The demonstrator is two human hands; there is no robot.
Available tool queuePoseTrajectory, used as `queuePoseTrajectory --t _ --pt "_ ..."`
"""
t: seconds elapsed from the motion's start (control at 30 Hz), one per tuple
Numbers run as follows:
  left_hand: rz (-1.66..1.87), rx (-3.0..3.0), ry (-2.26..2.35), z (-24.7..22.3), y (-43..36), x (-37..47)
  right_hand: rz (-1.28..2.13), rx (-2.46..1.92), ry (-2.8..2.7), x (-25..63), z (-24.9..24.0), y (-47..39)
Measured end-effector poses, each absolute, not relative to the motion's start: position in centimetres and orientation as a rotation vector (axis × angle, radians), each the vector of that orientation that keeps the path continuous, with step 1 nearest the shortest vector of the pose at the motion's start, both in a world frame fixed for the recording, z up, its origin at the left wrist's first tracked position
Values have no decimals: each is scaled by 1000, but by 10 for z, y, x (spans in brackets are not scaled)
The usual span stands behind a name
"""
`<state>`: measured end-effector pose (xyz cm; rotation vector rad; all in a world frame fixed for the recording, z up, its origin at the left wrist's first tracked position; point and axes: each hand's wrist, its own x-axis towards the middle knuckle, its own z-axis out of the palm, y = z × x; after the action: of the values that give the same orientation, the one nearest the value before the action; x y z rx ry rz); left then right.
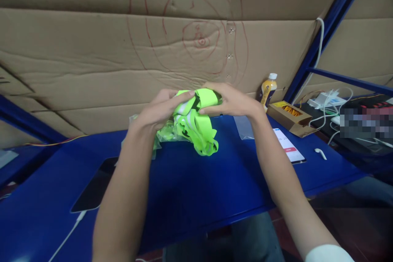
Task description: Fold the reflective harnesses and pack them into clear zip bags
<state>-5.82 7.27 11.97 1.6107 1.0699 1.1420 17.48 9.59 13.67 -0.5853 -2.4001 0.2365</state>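
Between my hands, above the blue table [208, 188], is a folded bundle of fluorescent yellow-green reflective straps [198, 125] with grey bands and dark parts. My left hand [164, 108] grips its left side, thumb laid across the top. On the opposite side, my right hand [229, 100] holds the upper fold between thumb and fingers. Loops of strap hang down below the hands. Behind my left wrist lies clear plastic packaging [158, 143] with more yellow-green material in it, partly hidden by my arm.
Left of my left arm lies a dark-screened device [93, 188] with a white cable. To the right are a clear plastic bag [244, 127], a lit phone [288, 146], a white earbud [321, 154], an open cardboard box [293, 120] and a bottle [268, 89]. Cardboard [76, 49] walls the back.
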Motion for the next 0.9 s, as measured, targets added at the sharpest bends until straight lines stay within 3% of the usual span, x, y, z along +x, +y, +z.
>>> queuePoseTrajectory --t 0.4,0.57,0.9 --pt "1224 2195 1007 133 52 -55 1097 -357 -2085 183 125 101" --pt "1345 2163 1052 133 52 -51 1142 -293 -1971 178 124 98" --pt "1620 2171 1150 126 48 -44 1176 -577 -1806 153 119 97"
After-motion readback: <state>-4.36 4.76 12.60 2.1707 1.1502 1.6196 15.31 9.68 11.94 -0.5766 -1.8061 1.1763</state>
